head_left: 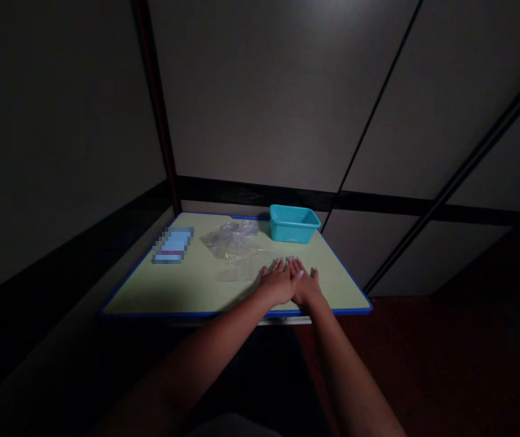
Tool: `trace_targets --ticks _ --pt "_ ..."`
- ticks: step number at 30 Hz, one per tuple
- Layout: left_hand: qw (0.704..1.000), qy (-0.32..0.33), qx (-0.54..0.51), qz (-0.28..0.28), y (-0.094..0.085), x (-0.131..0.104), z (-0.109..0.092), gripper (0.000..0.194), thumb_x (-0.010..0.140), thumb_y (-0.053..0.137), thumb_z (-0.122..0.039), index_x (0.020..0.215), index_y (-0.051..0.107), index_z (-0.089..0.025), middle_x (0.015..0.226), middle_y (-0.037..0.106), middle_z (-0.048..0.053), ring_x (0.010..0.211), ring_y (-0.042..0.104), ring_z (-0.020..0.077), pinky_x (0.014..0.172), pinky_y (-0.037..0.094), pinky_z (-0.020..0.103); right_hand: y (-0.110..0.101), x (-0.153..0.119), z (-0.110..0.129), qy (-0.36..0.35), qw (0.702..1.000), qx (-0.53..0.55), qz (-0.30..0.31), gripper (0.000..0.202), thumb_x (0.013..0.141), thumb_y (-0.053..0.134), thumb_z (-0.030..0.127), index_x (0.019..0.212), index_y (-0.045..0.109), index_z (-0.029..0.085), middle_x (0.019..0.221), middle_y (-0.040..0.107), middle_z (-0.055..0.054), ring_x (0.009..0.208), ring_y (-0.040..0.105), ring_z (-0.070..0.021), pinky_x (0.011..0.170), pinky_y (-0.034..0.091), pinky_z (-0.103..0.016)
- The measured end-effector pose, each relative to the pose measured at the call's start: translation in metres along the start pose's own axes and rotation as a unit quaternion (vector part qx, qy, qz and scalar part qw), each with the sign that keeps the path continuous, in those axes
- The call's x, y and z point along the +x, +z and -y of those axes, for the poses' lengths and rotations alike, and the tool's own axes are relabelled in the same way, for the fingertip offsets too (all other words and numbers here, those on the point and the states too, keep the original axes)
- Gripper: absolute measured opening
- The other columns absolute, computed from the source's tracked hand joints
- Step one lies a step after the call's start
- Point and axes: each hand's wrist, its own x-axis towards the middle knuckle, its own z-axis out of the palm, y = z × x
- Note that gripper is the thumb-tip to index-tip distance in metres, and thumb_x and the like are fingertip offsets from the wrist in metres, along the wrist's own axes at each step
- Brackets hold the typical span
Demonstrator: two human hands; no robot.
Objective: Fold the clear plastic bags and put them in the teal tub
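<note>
Both of my hands lie palm down near the front edge of a pale green table with a blue rim. My left hand is flat with its fingers stretched forward, and its thumb side overlaps my right hand. The right one is also flat, fingers spread, its thumb side partly covered by the left. Neither hand shows anything in its grasp. Just beyond the left fingertips lies a crumpled clear plastic bag, its flatter end reaching toward me. A turquoise plastic basket stands upright behind my hands.
At the table's left side lies a flat, pixelated bluish rectangular thing that I cannot make out. Grey panelled walls rise behind and to the left of the table. Dark reddish floor shows at the lower right.
</note>
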Motion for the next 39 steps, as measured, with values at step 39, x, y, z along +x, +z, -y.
trace_targets --ticks 39 --pt "0.989 -0.047 0.14 0.008 -0.029 -0.054 0.117 0.068 0.091 0.014 -0.058 0.145 0.021 -0.019 0.151 0.008 0.011 0.14 0.004 0.0238 0.107 0.011 0.054 0.009 -0.006 -0.03 0.044 0.996 0.068 -0.048 0.069 0.088 0.009 0.06 0.146 0.01 0.021 0.152 0.012 -0.005 0.14 0.004 -0.0229 0.105 -0.001 -0.06"
